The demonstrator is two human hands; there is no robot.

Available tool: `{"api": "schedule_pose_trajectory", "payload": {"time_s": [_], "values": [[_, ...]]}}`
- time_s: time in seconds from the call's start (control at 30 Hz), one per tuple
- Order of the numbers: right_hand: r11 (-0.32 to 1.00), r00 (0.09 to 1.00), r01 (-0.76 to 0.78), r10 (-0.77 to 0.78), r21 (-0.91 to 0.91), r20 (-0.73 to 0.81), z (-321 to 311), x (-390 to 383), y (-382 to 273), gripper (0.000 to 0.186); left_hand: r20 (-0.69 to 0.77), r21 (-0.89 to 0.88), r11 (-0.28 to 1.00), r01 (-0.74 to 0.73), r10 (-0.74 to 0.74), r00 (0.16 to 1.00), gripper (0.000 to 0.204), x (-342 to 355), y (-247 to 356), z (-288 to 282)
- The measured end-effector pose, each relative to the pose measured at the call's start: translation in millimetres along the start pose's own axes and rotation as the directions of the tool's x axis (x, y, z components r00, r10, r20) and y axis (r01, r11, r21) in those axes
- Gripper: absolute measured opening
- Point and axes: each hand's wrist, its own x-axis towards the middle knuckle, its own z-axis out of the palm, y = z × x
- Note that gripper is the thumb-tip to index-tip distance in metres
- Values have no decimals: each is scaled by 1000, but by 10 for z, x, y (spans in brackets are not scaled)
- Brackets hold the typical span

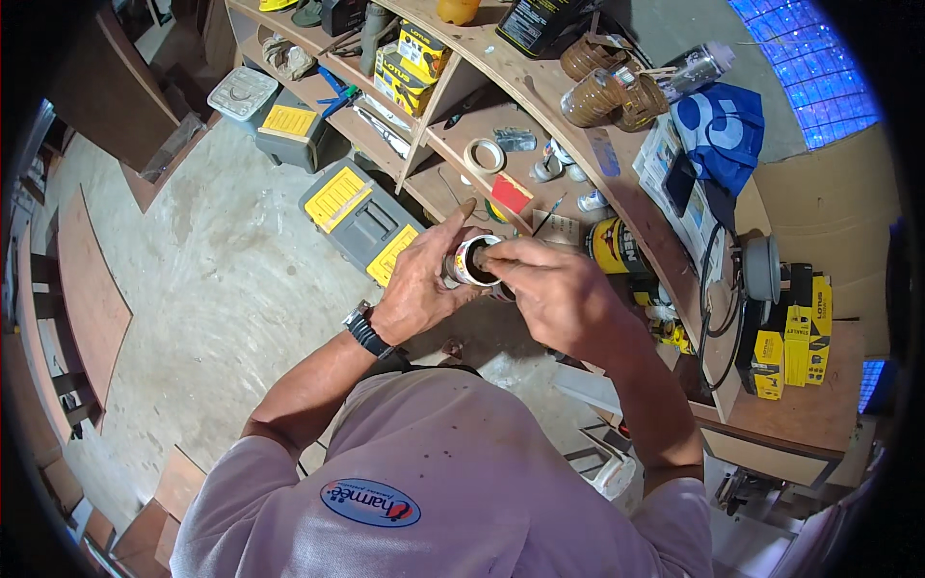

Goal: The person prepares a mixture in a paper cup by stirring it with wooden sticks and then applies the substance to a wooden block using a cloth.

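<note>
In the middle of the head view, my left hand [417,281] is closed round a small white can [462,260] with a coloured label, holding it with its dark opening upward. My right hand [553,297] is closed over the can, its thumb and forefinger at or inside the opening; whatever they grip is hidden. Just beyond the can lie a red rectangular piece [513,193] and a thin brush [550,213] among small shelf items. A grey-and-yellow toolbox [358,216] stands on the floor left of my hands.
A cluttered wooden shelf unit [540,96] curves along the front and right, with bottles, cartons and a blue bag [715,135]. Yellow boxes [795,342] and black cables sit at the right. Wooden boards [92,299] lean at the left above the concrete floor [222,289].
</note>
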Motion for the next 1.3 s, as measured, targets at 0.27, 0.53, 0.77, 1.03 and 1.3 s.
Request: {"api": "schedule_pose_trajectory", "payload": {"time_s": [0.27, 0.53, 0.77, 1.03, 1.3], "values": [[998, 983, 40, -31, -41, 182, 39, 107, -14, 31, 4, 33, 998, -62, 62, 998, 109, -12, -9, -36], [970, 883, -122, 202, -208, 424, 217, 192, 174, 21, 79, 64, 996, -69, 64, 995, 108, -1, 21, 8], [996, 995, 85, -84, -16, 48, 164, 7, 236, 24, 51, 63, 998, -30, 27, 998, 108, -65, -51, -3], [983, 994, -84, 95, 162, -58, -98, 50, -11, 22, 38, 41, 999, 4, -5, 999, 110, -64, -56, -46], [988, 983, -100, 80, -118, -164, 314, 7, 162, 22, 51, 39, 999, 18, -20, 998, 108, -37, 19, 46]]}}
